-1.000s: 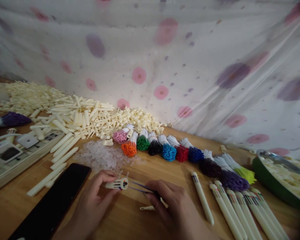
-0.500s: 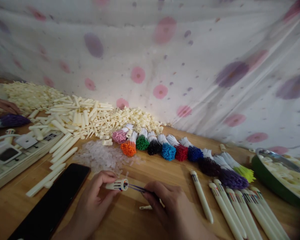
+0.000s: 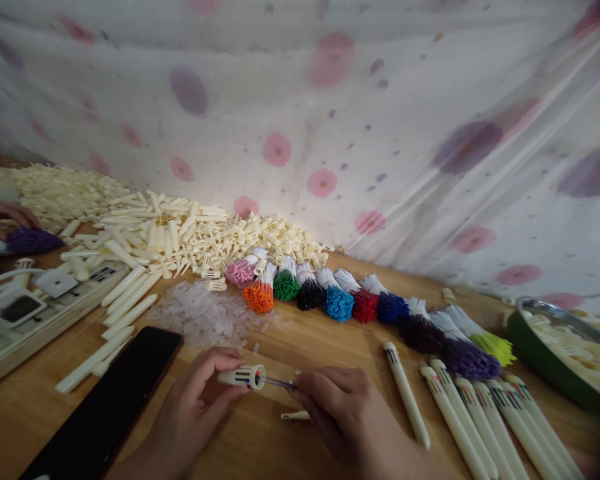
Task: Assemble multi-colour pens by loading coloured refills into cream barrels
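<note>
My left fingers [image 3: 223,359] are gripping a slotted cream barrel [image 3: 237,377] above the table [image 3: 260,453] — coloured pieces are showing inside — while my right fingers [image 3: 314,383] are pinching tweezers [image 3: 281,383], their tips lying at its open mouth. Rightward, a green bowl [image 3: 545,367] is holding cream parts [image 3: 577,348].

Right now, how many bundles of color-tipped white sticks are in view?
11. Ten in a row, left to right: pink, orange, green, black, light blue, red, dark blue, dark brownish, purple, yellow-green. Another purple bundle, partly covered, far left. Others may be hidden.
</note>
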The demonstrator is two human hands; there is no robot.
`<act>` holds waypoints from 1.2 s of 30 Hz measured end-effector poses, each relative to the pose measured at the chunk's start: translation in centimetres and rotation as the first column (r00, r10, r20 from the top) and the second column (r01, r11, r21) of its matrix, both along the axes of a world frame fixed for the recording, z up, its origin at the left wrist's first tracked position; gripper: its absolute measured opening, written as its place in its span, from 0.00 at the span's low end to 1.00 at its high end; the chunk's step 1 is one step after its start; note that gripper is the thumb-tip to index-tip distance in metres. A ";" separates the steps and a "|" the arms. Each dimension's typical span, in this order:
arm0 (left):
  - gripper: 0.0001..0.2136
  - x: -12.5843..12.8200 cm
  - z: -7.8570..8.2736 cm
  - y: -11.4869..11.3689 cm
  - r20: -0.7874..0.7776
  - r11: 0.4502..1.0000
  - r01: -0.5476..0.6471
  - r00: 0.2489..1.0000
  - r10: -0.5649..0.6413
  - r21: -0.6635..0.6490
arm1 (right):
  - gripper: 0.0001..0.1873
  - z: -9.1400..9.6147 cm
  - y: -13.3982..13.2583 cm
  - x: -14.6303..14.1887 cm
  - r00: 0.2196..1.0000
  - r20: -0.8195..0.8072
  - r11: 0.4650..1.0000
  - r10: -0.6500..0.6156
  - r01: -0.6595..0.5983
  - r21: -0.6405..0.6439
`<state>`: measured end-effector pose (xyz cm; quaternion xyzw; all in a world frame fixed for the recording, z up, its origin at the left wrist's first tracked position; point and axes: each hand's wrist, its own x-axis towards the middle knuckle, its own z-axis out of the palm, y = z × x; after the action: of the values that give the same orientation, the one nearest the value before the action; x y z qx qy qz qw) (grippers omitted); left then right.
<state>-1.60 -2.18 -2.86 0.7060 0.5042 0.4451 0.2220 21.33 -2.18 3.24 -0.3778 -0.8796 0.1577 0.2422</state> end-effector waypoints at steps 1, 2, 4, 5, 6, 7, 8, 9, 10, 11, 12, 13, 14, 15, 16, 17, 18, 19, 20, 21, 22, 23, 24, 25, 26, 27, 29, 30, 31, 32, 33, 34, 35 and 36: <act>0.08 0.0 0.1 0.0 -0.006 1.000 0.008 1.000 -0.008 0.007 | 0.14 0.0 0.0 0.0 1.000 -0.003 1.000 0.005 -0.005 0.006; 0.08 0.0 0.2 -0.1 -0.012 1.000 0.013 1.000 -0.013 0.017 | 0.14 -0.1 0.0 0.0 1.000 -0.002 1.000 0.007 -0.007 0.012; 0.08 0.0 0.3 -0.1 -0.030 0.999 0.028 0.999 -0.027 0.037 | 0.13 -0.1 -0.1 0.1 1.000 0.003 1.000 0.012 -0.012 0.022; 0.08 0.1 0.4 -0.1 -0.041 0.998 0.038 0.999 -0.035 0.052 | 0.13 -0.1 -0.1 0.1 1.000 0.006 1.000 0.015 -0.015 0.026; 0.09 0.1 0.5 -0.1 -0.054 0.997 0.051 0.997 -0.047 0.066 | 0.13 -0.1 -0.1 0.1 1.000 0.010 0.999 0.018 -0.018 0.029; 0.09 0.1 0.6 -0.1 -0.066 0.995 0.062 0.996 -0.057 0.082 | 0.13 -0.1 -0.1 0.1 1.000 0.013 0.999 0.021 -0.021 0.032; 0.09 0.1 0.6 0.0 -0.079 0.993 0.070 0.995 -0.063 0.095 | 0.12 0.0 -0.2 0.1 1.000 0.012 0.999 0.021 -0.022 0.034; 0.09 0.1 0.6 0.0 -0.090 0.991 0.076 0.994 -0.066 0.111 | 0.12 0.0 -0.2 0.1 1.000 0.010 0.999 0.021 -0.022 0.038; 0.09 0.1 0.6 0.0 -0.099 0.989 0.078 0.993 -0.066 0.128 | 0.12 -0.1 -0.2 0.1 1.000 0.011 0.999 0.020 -0.020 0.040; 0.09 0.2 0.6 0.0 -0.109 0.986 0.086 0.992 -0.070 0.142 | 0.13 -0.1 -0.2 0.0 1.000 0.014 0.999 0.017 -0.018 0.043; 0.09 0.2 0.6 0.0 -0.119 0.982 0.098 0.990 -0.080 0.158 | 0.13 -0.1 -0.2 0.0 1.000 0.021 0.999 0.016 -0.017 0.045; 0.09 0.2 0.6 0.0 -0.129 0.978 0.116 0.987 -0.094 0.176 | 0.13 -0.2 -0.2 0.0 0.999 0.030 0.999 0.014 -0.015 0.049; 0.08 0.2 0.6 0.0 -0.138 0.972 0.130 0.985 -0.104 0.194 | 0.13 -0.2 -0.2 0.0 0.999 0.037 0.998 0.014 -0.016 0.055; 0.08 0.2 0.5 0.0 -0.144 0.969 0.132 0.984 -0.104 0.210 | 0.13 -0.3 -0.2 -0.1 0.999 0.041 0.998 0.015 -0.018 0.059; 0.08 0.2 0.5 0.0 -0.145 0.968 0.126 0.985 -0.095 0.218 | 0.13 -0.4 -0.2 -0.1 0.999 0.037 0.997 0.017 -0.019 0.068; 0.08 0.2 0.4 0.0 -0.143 0.969 0.114 0.986 -0.084 0.221 | 0.13 -0.5 -0.2 -0.1 1.000 0.022 0.996 0.018 -0.019 0.085; 0.07 0.2 0.4 0.0 -0.138 0.971 0.100 0.988 -0.071 0.218 | 0.13 -0.6 -0.1 -0.1 1.000 0.004 0.995 0.017 -0.017 0.102; 0.07 0.2 0.4 0.0 -0.133 0.974 0.089 0.989 -0.062 0.209 | 0.14 -0.7 -0.1 -0.1 1.000 -0.012 0.993 0.014 -0.012 0.119; 0.07 0.2 0.4 0.0 -0.128 0.976 0.085 0.990 -0.060 0.201 | 0.14 -0.8 -0.1 -0.2 1.000 -0.026 0.991 0.009 -0.006 0.133; 0.07 0.2 0.4 0.0 -0.119 0.977 0.085 0.991 -0.062 0.196 | 0.15 -0.9 -0.2 -0.2 0.999 -0.035 0.990 0.003 0.002 0.144; 0.07 0.2 0.5 0.0 -0.111 0.978 0.087 0.992 -0.067 0.189 | 0.15 -1.0 -0.2 -0.2 0.999 -0.041 0.989 -0.007 0.013 0.148; 0.07 0.2 0.6 0.0 -0.102 0.980 0.085 0.992 -0.068 0.179 | 0.16 -1.0 -0.2 -0.2 0.999 -0.045 0.989 -0.020 0.026 0.144; 0.07 0.2 0.7 0.0 -0.089 0.983 0.079 0.994 -0.065 0.168 | 0.15 -0.9 -0.3 -0.2 0.998 -0.050 0.990 -0.031 0.037 0.135; 0.08 0.2 0.7 0.1 -0.074 0.986 0.072 0.995 -0.061 0.153 | 0.15 -0.8 -0.3 -0.2 0.998 -0.053 0.992 -0.041 0.047 0.119; 0.08 0.2 0.7 0.1 -0.057 0.989 0.060 0.997 -0.053 0.136 | 0.14 -0.6 -0.2 0.0 0.997 -0.052 0.994 -0.052 0.057 0.093; 0.08 0.2 0.6 0.1 -0.036 0.992 0.045 0.999 -0.041 0.119 | 0.14 -0.5 0.0 0.2 0.997 -0.046 0.996 -0.069 0.072 0.060; 0.08 0.3 0.5 0.2 0.009 0.996 0.020 1.000 -0.021 0.092 | 0.11 -0.4 0.7 0.9 0.991 -0.001 0.991 -0.137 0.137 0.005; 0.09 0.3 0.4 0.2 0.029 0.997 0.013 0.999 -0.015 0.080 | 0.11 -0.5 1.2 1.3 0.977 0.061 0.978 -0.206 0.207 -0.010; 0.08 0.4 0.3 0.2 0.046 0.998 0.009 0.999 -0.012 0.066 | 0.10 -0.7 1.9 1.8 0.940 0.163 0.952 -0.298 0.305 -0.015; 0.08 0.4 0.3 0.3 0.066 0.999 0.004 0.998 -0.007 0.048 | 0.10 -1.1 2.6 2.4 0.872 0.289 0.910 -0.396 0.414 -0.002; 0.07 0.5 0.3 0.3 0.084 1.000 -0.003 0.996 0.000 0.029 | 0.11 -1.5 3.3 3.0 0.768 0.426 0.854 -0.479 0.519 0.024; 0.06 0.5 0.3 0.4 0.100 1.000 -0.017 0.995 0.016 0.013 | 0.11 -2.0 4.0 3.5 0.652 0.544 0.797 -0.528 0.601 0.054; 0.06 0.5 0.4 0.4 0.109 0.999 -0.035 0.993 0.035 0.001 | 0.11 -2.6 4.6 4.0 0.589 0.596 0.766 -0.546 0.639 0.071; 0.06 0.5 0.5 0.5 0.107 0.998 -0.060 0.992 0.060 -0.007 | 0.11 -3.1 5.1 4.4 0.548 0.628 0.747 -0.552 0.660 0.082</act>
<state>-1.06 -1.71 -2.39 0.6650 0.5135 0.4879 0.2368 25.75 2.91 0.15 -0.7065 -0.7059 0.0034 -0.0511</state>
